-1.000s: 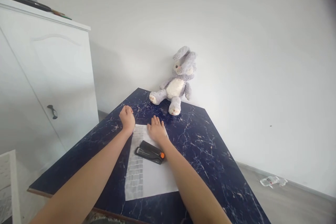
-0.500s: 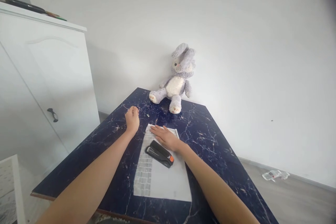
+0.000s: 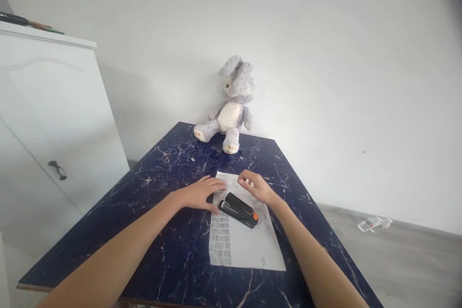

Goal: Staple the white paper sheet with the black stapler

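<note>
A white sheet of paper point(image 3: 249, 250) with a grey brick-like pattern down its left side lies on the dark blue marbled table point(image 3: 173, 250). On it rests a black stapler point(image 3: 238, 210) with an orange button at its right end. My left hand point(image 3: 202, 193) is spread open at the paper's left edge, its thumb close to the stapler's left end. Over the paper's upper right, my right hand point(image 3: 257, 186) has its fingers loosely curled, a gap showing between thumb and forefinger. Nothing is visible in either hand.
A grey plush rabbit point(image 3: 231, 115) sits at the table's far end against the white wall. A white cabinet point(image 3: 54, 120) stands on the left, with long thin items on top. A clear plastic item point(image 3: 374, 224) lies on the floor to the right.
My left hand has opened from a fist and come right onto the paper. My right hand has gone from lying flat to curled. The paper and stapler have shifted right on the table.
</note>
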`<action>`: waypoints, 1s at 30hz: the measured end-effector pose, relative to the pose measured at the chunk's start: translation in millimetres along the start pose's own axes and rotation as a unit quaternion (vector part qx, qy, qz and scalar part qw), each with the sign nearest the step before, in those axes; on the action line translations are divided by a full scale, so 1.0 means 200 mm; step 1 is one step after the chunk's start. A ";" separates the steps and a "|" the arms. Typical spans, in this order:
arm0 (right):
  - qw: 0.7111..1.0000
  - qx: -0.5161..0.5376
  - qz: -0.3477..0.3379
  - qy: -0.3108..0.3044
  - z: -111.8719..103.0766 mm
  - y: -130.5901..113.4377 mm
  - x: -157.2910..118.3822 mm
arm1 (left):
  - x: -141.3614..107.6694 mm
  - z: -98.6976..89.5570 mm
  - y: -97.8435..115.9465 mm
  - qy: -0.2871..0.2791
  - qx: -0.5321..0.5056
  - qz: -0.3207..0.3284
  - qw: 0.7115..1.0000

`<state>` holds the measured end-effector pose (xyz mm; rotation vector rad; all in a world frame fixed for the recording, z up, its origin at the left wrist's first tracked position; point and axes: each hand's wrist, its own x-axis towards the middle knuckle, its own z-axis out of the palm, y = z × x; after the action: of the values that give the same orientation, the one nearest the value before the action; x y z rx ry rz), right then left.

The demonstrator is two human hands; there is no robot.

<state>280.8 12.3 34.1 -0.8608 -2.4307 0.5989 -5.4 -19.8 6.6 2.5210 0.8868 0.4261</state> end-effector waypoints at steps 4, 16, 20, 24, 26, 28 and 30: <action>0.987 0.013 -0.041 -0.156 -0.11 -0.12 -0.08 | 0.00 0.00 0.00 -0.028 0.020 -0.018 0.999; 0.995 0.035 -0.024 -0.085 -0.06 -0.08 -0.03 | -0.07 -0.11 -0.10 -0.025 0.017 -0.087 0.996; 0.947 0.262 0.038 -0.181 -0.10 -0.02 -0.07 | -0.06 -0.08 -0.12 -0.017 0.000 -0.098 0.995; 0.891 0.399 0.089 -0.196 -0.08 0.09 -0.09 | -0.06 -0.07 -0.14 -0.019 -0.005 -0.098 0.995; 0.880 0.425 0.100 -0.189 -0.06 0.13 -0.09 | -0.06 -0.07 -0.15 -0.022 -0.007 -0.093 0.995; 0.880 0.426 0.100 -0.185 -0.05 0.15 -0.10 | -0.06 -0.08 -0.15 -0.022 -0.011 -0.092 0.995; 0.894 0.405 0.082 -0.174 -0.05 0.14 -0.09 | -0.06 -0.07 -0.15 -0.017 -0.017 -0.091 0.996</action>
<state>311.5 21.0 21.2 -0.6166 -2.0523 1.7918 -36.6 -2.1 2.3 2.3836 1.0744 0.3364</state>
